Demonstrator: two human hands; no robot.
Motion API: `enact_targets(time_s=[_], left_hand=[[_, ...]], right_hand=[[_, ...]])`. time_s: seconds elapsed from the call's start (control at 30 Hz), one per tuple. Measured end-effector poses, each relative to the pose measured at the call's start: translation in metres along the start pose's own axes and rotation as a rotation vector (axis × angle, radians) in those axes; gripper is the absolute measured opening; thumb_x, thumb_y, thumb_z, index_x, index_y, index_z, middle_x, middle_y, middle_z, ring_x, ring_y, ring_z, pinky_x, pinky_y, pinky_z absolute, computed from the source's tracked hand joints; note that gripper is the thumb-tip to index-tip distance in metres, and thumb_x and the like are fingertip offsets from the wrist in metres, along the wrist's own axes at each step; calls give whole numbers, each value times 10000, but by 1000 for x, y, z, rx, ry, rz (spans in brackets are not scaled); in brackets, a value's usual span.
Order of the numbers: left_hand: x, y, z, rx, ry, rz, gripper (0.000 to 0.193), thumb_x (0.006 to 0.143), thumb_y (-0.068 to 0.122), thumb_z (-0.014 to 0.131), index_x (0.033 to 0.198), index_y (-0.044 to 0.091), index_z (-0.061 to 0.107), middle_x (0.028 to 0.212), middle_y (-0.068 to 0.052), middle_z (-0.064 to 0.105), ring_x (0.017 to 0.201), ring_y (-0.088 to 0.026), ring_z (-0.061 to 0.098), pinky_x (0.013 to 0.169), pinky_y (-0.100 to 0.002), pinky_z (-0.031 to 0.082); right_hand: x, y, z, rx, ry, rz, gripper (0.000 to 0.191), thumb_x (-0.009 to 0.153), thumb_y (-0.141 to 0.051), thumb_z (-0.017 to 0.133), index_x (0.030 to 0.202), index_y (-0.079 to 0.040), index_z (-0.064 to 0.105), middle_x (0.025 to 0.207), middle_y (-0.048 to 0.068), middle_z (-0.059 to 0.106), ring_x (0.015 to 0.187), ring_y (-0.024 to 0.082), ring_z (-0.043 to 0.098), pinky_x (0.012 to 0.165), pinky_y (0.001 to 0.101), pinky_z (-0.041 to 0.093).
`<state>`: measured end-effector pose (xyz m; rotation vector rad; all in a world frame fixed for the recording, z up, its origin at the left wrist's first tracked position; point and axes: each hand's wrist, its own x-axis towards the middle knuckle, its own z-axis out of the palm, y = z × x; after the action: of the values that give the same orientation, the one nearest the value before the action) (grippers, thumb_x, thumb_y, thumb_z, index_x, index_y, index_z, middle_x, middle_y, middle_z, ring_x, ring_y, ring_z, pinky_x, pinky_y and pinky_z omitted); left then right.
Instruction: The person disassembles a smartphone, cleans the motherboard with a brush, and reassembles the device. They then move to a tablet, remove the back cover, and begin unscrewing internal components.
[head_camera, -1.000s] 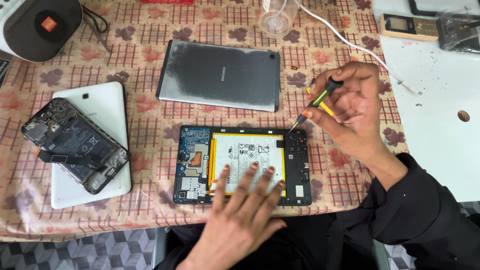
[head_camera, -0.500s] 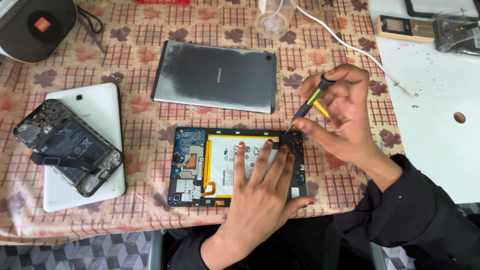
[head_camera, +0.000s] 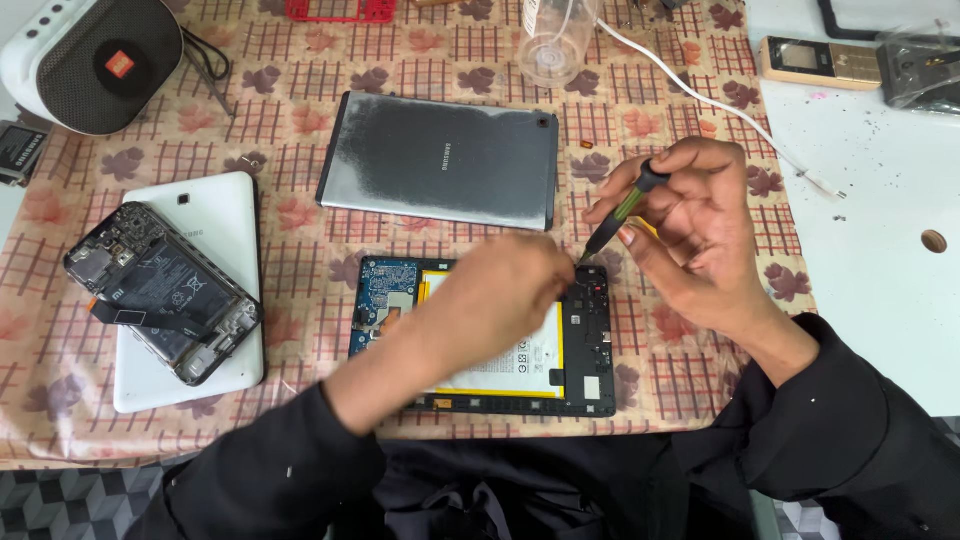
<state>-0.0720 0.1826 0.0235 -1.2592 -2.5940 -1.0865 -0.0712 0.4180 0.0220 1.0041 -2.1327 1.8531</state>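
The right hand (head_camera: 700, 235) pinches a small screwdriver (head_camera: 622, 205) with a green and black handle, its tip pointing down at the top right corner of the opened tablet (head_camera: 590, 340). The left hand (head_camera: 500, 300) lies blurred over the tablet's yellow-edged battery (head_camera: 520, 365), fingers bunched toward the screwdriver tip; whether it grips anything cannot be told. The tablet lies on the patterned tablecloth (head_camera: 300, 250), near the table's front edge. Behind it lies a grey back cover (head_camera: 440, 160). To the left, an opened phone (head_camera: 160, 290) rests on a white tablet (head_camera: 215, 225). A clear cup (head_camera: 555, 45), cut off at the top, looks empty; a speaker (head_camera: 95, 60) sits at the far left.
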Motion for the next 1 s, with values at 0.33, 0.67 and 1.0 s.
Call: enact_targets(time_s=[0.33,0.67,1.0], left_hand=[[19,-32,1,-258,-20,-44,121,800,28,757,914,55,788,852,-96,752,697,-222,744,650,-331,585],[10,-73,-39,572,259,26,709,619,481,839,1195,83,724,1258,-246,686,1177,-488,606,960,-653,415],[18,-107,-20,1084,27,201,464,1024,361,621,1418,115,632,1320,-225,681,1114,-369,719,928,-407,585]], right_hand=[[-1,0,0,-26,37,-55,541,972,151,683,1317,-78,335,1198,187,627,1215,208,634,1057,321,584],[5,-5,2,-85,37,-20,638,897,153,700,1324,-102,302,1165,156,610,1153,189,639,1010,334,597],[4,-1,-2,-137,28,-22,624,970,184,662,1376,-106,286,1195,157,604,1093,189,694,919,280,614]])
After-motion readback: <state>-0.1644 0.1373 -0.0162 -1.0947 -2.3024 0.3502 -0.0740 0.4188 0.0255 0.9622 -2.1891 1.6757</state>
